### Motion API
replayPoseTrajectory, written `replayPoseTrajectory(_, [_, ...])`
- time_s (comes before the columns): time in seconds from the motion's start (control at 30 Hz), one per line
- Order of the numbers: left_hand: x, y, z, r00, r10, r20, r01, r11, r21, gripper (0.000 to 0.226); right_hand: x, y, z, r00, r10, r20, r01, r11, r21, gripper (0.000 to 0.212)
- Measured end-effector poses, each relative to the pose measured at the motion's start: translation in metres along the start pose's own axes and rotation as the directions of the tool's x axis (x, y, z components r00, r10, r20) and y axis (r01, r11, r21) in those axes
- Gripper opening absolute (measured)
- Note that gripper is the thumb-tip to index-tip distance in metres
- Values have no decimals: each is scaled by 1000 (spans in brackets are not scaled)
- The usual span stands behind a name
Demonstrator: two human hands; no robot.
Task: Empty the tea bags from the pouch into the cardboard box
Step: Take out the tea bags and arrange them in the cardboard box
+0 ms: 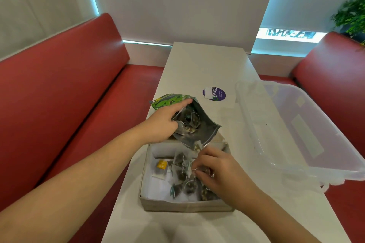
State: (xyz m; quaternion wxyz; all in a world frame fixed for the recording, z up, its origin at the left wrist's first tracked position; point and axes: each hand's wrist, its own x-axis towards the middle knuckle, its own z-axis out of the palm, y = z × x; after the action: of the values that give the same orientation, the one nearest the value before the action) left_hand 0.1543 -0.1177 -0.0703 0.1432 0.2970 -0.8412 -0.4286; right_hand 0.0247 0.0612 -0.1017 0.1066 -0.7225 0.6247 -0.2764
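Left hand (164,122) grips the green leaf-printed foil pouch (197,130), mouth tilted over the far wall of the open cardboard box (183,206). Right hand (215,171), fingers curled, pinches mesh pyramid tea bags (183,175) inside the box; more lie in the pouch. Risk: bags sliding past that wall onto the white table (207,65), or tangled strings dragging others out. Round purple sticker (214,93) reads "ClayGo"; pouch print illegible

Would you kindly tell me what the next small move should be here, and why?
Probably tip the pouch steeper with the left hand: several tea bags remain inside it, its open mouth hangs over the cardboard box, and the right hand pinches one tea bag over the box.
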Motion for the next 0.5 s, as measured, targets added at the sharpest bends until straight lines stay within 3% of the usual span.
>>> replayPoseTrajectory(0.13, [-1, -1, 0, 1000, -15, -1, 15, 1000, -10, 82, -12, -3, 6, 1000, -12, -11, 12, 1000, -3, 8])
replayPoseTrajectory(0.3, [0, 0, 2, 1000, -5, 2, 5, 1000, 0, 82, -13, 22, 32, 978, 139, 158, -129, 989, -68, 15])
replayPoseTrajectory(0.5, [-1, -3, 0, 1000, 0, -9, 0, 1000, 11, 81, -5, 7, 22, 999, 44, -8, -43, 989, 140, 5])
